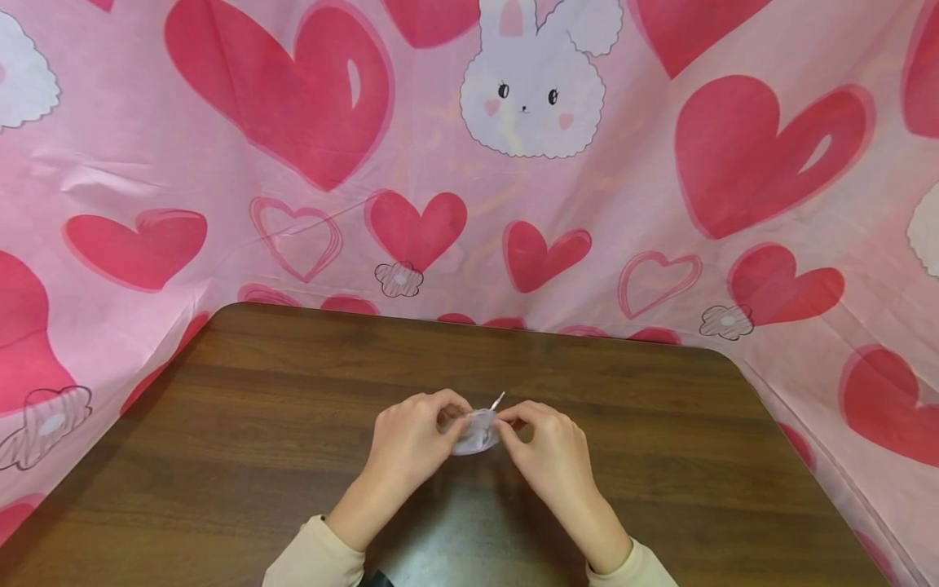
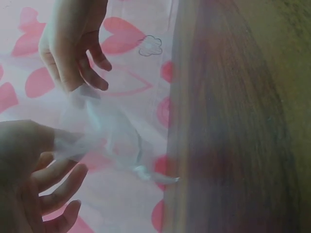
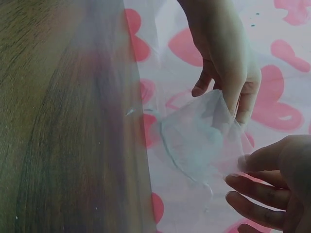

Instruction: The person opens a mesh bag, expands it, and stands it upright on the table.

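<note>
Both hands meet over the middle of the brown wooden table (image 1: 279,391), holding a small, thin, see-through white piece, like a scrap of film or a little bag (image 1: 475,432). My left hand (image 1: 451,417) pinches its left side and my right hand (image 1: 512,425) pinches its right side. A thin pointed tip (image 1: 499,399) sticks up between them. In the left wrist view the film (image 2: 109,133) stretches between my left hand (image 2: 68,155) below and my right hand (image 2: 80,82) above. In the right wrist view the film (image 3: 197,141) hangs between my left hand (image 3: 228,104) and my right hand (image 3: 243,170).
A pink cloth (image 1: 220,204) printed with red hearts and a white bunny (image 1: 531,90) hangs behind and around the table. The table's rounded far corners (image 1: 722,352) meet the cloth. Cream sleeves (image 1: 315,558) cover both wrists.
</note>
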`<state>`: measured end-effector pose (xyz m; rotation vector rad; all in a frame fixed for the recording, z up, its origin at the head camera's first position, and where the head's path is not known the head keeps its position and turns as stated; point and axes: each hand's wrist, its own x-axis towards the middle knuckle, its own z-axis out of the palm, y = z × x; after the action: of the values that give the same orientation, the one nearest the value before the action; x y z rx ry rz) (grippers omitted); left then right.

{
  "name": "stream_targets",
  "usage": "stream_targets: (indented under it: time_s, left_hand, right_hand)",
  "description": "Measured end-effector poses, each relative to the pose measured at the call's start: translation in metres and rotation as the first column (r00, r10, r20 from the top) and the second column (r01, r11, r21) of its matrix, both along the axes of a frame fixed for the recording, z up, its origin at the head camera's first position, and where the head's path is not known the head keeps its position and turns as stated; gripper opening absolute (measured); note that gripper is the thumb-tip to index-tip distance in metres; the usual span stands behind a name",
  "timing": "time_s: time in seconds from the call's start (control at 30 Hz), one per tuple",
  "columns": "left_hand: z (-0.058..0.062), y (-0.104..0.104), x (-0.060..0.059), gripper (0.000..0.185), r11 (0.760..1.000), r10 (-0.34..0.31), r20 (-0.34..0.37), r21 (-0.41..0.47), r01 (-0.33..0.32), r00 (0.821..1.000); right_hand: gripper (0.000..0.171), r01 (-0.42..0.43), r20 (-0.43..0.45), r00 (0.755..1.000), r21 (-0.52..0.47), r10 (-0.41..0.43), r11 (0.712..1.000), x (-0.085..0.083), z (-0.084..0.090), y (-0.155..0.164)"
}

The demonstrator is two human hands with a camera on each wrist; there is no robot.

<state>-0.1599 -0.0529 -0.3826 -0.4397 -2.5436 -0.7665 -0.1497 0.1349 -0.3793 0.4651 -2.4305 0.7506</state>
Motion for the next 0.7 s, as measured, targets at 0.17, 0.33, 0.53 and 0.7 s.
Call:
stream_targets:
  time_s: [0.17, 0.33, 0.53, 0.7]
  left_hand:
    - [0.0011, 0.0008, 0.0004, 0.02, 0.998, -0.062, 0.067, -0.017, 0.064, 0.996]
    - [0.0007, 0.0022, 0.0018, 0.018, 0.996, -0.076, 0.058, -0.032, 0.078, 0.995]
    - [0.0, 0.001, 0.0019, 0.004, 0.999, -0.041, 0.01, -0.03, 0.041, 0.999]
    - [0.0007, 0.0004, 0.0015, 0.007, 1.0, 0.01, -0.018, -0.001, -0.01, 1.0]
  right_hand:
    - [0.015, 0.009, -0.01, 1.0, 0.012, -0.009, 1.0, -0.0007, 0.0001, 0.0012]
    - [0.016, 0.005, -0.006, 1.0, 0.024, -0.005, 1.0, -0.0012, -0.0011, 0.0015]
    - [0.016, -0.011, -0.007, 1.0, 0.025, 0.012, 1.0, -0.0013, -0.0017, -0.0004]
    - [0.014, -0.018, 0.016, 1.0, 0.05, 0.017, 0.999, -0.0006, -0.0021, -0.0011]
